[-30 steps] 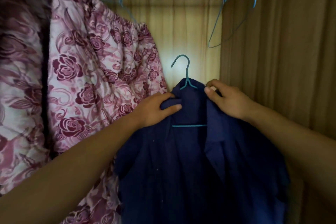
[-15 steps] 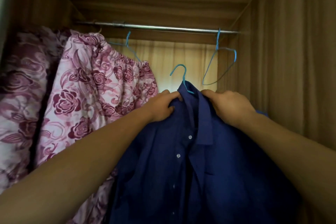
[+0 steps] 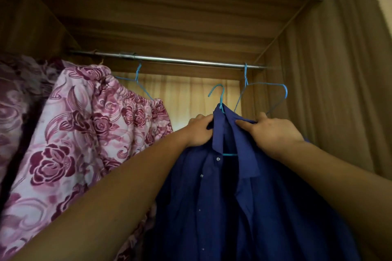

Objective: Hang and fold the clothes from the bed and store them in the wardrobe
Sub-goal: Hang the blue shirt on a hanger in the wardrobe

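- Head view: looking up into the wardrobe (image 3: 328,91), wood walls, lit back panel.
- Shirt (image 3: 244,197): dark blue, button-front, on a blue wire hanger (image 3: 220,99). It's held up inside the wardrobe, right of centre. Collar is up top, body hangs down out of frame, front partly open w/ the hanger's lower bar showing in the gap.
- L hand (image 3: 199,131): fingers curled round the shirt's left shoulder/collar, just left of the hanger neck.
- R hand (image 3: 273,131): clamped on the right side of the collar, index finger laid along the fabric edge toward the neck.
- Hands sit close, one on each side of the hanger neck, not touching each other. Both forearms reach up from the bottom of frame.
- Hanger hook pokes up above the collar, below the rod (image 3: 180,61) and clear of it.
- Rod: metal, runs across the wardrobe near the top.
- Spare hanger (image 3: 245,74): blue wire, bare, hooked on the rod near the right wall, just behind the R hand.
- Floral cloth (image 3: 74,144): pink w/ dark roses, hangs left of the shirt from another blue hanger (image 3: 137,74) on the rod, and its lower edge touches the shirt's left side.
- More floral fabric, darker (image 3: 12,101), at far left.
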Demonstrator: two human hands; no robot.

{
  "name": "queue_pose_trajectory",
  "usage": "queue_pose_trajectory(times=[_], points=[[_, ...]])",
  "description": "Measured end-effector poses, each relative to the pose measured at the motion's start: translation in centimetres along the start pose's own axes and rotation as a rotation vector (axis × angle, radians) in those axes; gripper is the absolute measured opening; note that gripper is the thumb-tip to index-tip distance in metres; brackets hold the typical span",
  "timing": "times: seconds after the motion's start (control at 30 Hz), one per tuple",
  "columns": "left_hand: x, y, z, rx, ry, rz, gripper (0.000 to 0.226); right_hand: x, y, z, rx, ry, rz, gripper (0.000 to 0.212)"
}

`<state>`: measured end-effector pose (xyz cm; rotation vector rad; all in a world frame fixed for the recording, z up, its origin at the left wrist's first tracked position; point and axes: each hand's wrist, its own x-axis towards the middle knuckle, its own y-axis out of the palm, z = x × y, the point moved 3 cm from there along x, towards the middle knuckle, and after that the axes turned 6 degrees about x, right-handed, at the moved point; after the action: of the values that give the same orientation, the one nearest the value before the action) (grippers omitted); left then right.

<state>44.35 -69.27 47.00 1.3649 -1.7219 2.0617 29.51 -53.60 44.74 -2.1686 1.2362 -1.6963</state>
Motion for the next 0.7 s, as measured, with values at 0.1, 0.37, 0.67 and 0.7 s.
queue_pose_trajectory(times=[0.1,0.37,0.67,0.7], points=[[2.2,-0.1,0.2,-0.011,0.006,-0.054,0.038,1.2,-1.2,0.2,-0.044,0.09,-0.018,0.052],[6.8,-2.9,2.3,-0.161,0.039,-0.057,0.057,5.4,-5.6,0.5,-0.127,0.228,-0.083,0.043],[12.0,-5.2,1.9,-0.187,0.126,-0.094,0.08,11.7,-8.3,-0.2,-0.221,0.282,-0.063,0.042],[12.5,-5.3,2.1,-0.199,0.132,-0.104,0.077,12.3,-8.3,-0.2,-0.23,0.283,-0.052,0.041]])
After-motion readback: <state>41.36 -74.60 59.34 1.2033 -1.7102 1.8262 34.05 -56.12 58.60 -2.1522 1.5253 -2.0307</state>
